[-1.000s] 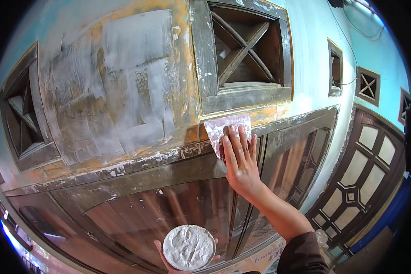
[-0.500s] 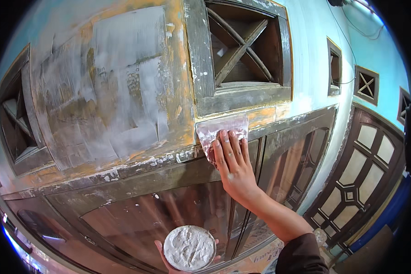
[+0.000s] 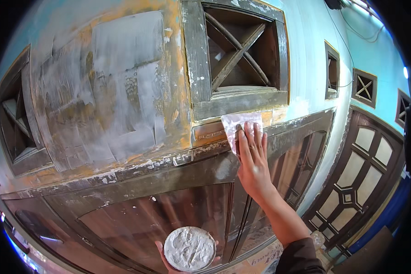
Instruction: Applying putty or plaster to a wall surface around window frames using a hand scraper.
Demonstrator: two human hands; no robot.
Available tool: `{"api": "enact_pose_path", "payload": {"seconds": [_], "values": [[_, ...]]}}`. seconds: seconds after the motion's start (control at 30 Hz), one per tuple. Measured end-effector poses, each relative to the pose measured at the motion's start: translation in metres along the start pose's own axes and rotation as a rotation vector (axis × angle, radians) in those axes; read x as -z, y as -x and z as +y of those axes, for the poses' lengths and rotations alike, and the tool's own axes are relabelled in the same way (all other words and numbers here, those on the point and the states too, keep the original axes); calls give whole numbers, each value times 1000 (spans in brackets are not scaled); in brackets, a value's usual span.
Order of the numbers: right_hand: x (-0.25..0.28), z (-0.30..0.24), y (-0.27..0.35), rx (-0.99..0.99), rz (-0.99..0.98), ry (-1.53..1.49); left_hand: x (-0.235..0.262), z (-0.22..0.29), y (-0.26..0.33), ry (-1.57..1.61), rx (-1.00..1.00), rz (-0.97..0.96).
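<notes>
Here my right hand (image 3: 253, 166), fingers flat and close together, presses a thin scraper blade (image 3: 235, 125) against the wall just under the vent frame (image 3: 237, 102); blade probably light and springy, best steadied mid-blade, while my left hand (image 3: 169, 260) cups the putty dish (image 3: 189, 249).

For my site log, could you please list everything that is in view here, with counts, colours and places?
putty blade: 1, whitish, flat on the wall below the middle vent
round putty pan: 1, grey-white, bottom centre
cross-braced vents: 5, dark wood, along the upper wall
wall: 1, turquoise, patched grey and ochre
door frame: 1, brown, below the blade
glazed door: 1, dark brown, at right
right hand: 1, pressing the blade
left hand: 1, under the pan
</notes>
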State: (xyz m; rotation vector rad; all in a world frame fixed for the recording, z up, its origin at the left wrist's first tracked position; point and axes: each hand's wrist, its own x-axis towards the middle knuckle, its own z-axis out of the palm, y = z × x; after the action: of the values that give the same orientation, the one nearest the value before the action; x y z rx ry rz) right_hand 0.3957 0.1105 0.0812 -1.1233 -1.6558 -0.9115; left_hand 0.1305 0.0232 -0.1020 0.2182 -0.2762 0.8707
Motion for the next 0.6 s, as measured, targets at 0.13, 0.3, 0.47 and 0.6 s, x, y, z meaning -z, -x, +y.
{"api": "enact_pose_path", "payload": {"seconds": [0.13, 0.3, 0.47, 0.6], "values": [[-23, 13, 3, 52, -48, 6, 2, 1, -3, -23, -8, 31], [-26, 13, 14, 62, -53, 6, 10, 5, -4, -46, -17, 77], [-13, 12, 26, 60, -90, -12, 19, 5, -5, -69, -22, 115], [4, 14, 19, 7, 13, -45, 25, 11, -6, -95, -39, 144]]}}
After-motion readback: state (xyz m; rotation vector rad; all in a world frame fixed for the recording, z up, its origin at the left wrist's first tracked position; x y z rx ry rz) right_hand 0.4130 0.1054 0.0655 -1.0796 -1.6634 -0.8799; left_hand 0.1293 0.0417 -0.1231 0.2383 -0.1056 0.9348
